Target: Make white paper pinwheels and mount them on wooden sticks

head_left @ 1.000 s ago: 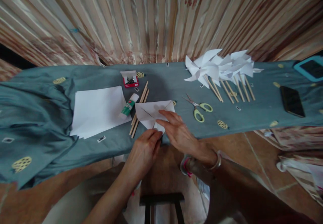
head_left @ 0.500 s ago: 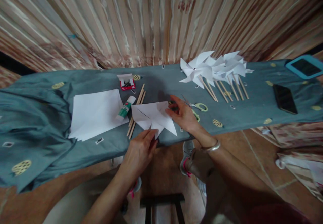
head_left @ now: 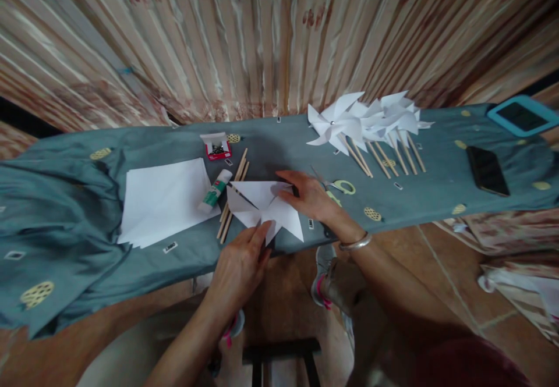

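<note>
A white paper sheet [head_left: 288,215], cut in from its corners, lies at the table's front edge between my hands. My left hand [head_left: 239,262] pinches it at the near side, thumb on the folded-in points near the middle. From the right, my right hand [head_left: 312,196] has its thumb and fingers on the upper right corner; the fingertips are partly hidden. Under the paper's left edge lie several wooden sticks [head_left: 243,164]. Scissors with light green handles [head_left: 344,187] rest just beyond my right hand, partly covered by it.
Left of the sticks are a glue stick [head_left: 215,191] and a stack of white paper [head_left: 163,201]. Behind them stands an open red box [head_left: 218,151] of small metal pieces. Several paper pinwheels [head_left: 340,120] lie at back right, then a phone [head_left: 487,169] and a blue-framed tablet [head_left: 522,114].
My right hand has moved left, bringing the paper's upper right corner inward. My left hand keeps its place on the paper. The whole view has shifted slightly.
</note>
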Demonstrator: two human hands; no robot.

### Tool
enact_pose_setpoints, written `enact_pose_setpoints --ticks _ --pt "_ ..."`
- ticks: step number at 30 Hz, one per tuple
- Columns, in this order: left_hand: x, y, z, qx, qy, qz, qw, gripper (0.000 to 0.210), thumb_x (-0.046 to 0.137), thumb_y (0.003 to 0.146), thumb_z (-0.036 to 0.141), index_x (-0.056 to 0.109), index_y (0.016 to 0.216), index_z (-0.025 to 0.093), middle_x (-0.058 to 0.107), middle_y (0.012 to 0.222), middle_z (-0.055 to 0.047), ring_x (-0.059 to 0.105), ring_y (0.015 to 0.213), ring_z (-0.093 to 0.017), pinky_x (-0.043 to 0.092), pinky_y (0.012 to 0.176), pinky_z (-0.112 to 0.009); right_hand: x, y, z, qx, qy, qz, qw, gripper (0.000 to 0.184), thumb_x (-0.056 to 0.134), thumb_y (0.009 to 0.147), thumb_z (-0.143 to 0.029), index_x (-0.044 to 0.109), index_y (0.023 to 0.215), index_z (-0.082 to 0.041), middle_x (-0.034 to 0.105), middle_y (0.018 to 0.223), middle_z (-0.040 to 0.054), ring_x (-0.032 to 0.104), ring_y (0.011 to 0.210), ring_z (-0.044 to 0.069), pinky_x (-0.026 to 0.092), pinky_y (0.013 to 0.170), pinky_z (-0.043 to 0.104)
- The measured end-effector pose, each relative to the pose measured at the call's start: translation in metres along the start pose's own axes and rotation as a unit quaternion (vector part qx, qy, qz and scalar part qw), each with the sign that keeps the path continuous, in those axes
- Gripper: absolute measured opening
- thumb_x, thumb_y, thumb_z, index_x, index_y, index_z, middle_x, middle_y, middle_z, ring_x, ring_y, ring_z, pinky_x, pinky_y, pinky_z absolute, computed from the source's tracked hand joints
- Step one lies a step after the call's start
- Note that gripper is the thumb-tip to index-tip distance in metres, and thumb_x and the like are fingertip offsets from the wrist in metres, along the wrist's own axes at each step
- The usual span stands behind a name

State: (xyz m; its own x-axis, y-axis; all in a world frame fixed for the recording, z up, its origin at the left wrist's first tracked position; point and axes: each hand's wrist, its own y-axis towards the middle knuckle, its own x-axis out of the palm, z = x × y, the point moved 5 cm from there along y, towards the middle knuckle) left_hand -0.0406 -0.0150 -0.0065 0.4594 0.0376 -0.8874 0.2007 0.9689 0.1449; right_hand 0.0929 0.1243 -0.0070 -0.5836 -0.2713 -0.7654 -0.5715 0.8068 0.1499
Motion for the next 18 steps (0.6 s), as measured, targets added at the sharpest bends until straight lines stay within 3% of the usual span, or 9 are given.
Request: enact_pose_setpoints --ticks 4,8,13,16,18 --pt "-0.003 -0.001 0.001 0.009 0.016 0.0 1.0 0.045 0.054 0.082 0.01 0.05 0.127 0.017 0.069 0.097 -0.008 0.067 0.081 -0.02 0.056 0.071 -0.031 -0.012 -0.007 0.017 0.073 0.097 -0.014 0.993 0.04 0.064 0.082 -0.027 0.065 0.121 -0.017 0.073 0.11 0.0097 0.069 0.093 0.022 0.054 0.086 0.039" --pt "-0.005 -0.001 0.001 0.026 0.022 0.004 0.999 0.045 0.053 0.083 0.01 0.05 0.127 0.017 0.069 0.097 -0.008 0.066 0.082 -0.02 0.056 0.072 -0.031 -0.016 -0.015 0.038 0.122 0.252 -0.009 0.96 0.025 0.066 0.077 -0.031 0.074 0.097 -0.018 0.076 0.094 0.005 0.069 0.079 0.017 0.055 0.074 0.033" --pt "-0.011 0.009 -0.002 0.046 0.052 0.056 0.996 0.042 0.048 0.085 0.008 0.051 0.127 0.014 0.067 0.089 -0.008 0.064 0.081 -0.022 0.055 0.073 -0.035 -0.023 -0.029 0.046 0.198 0.369 0.039 0.907 0.028 0.075 0.067 -0.035 0.075 0.089 -0.018 0.073 0.072 0.0013 0.062 0.061 0.012 0.047 0.056 0.025" --pt "-0.016 0.02 -0.009 0.042 0.072 0.089 0.992 0.043 0.047 0.086 0.009 0.05 0.129 0.012 0.067 0.09 -0.009 0.062 0.085 -0.026 0.054 0.079 -0.042 -0.025 -0.044 0.045 0.246 0.407 0.072 0.877 0.033 0.075 0.066 -0.039 0.074 0.09 -0.016 0.072 0.07 0.0028 0.062 0.059 0.012 0.043 0.05 0.022" --pt "-0.019 0.028 -0.014 0.028 0.081 0.104 0.991 0.044 0.049 0.085 0.009 0.05 0.129 0.012 0.067 0.093 -0.011 0.061 0.091 -0.028 0.053 0.084 -0.045 -0.025 -0.053 0.042 0.255 0.399 0.069 0.878 0.035 0.073 0.067 -0.042 0.074 0.09 -0.016 0.073 0.073 0.004 0.062 0.058 0.013 0.042 0.049 0.023"
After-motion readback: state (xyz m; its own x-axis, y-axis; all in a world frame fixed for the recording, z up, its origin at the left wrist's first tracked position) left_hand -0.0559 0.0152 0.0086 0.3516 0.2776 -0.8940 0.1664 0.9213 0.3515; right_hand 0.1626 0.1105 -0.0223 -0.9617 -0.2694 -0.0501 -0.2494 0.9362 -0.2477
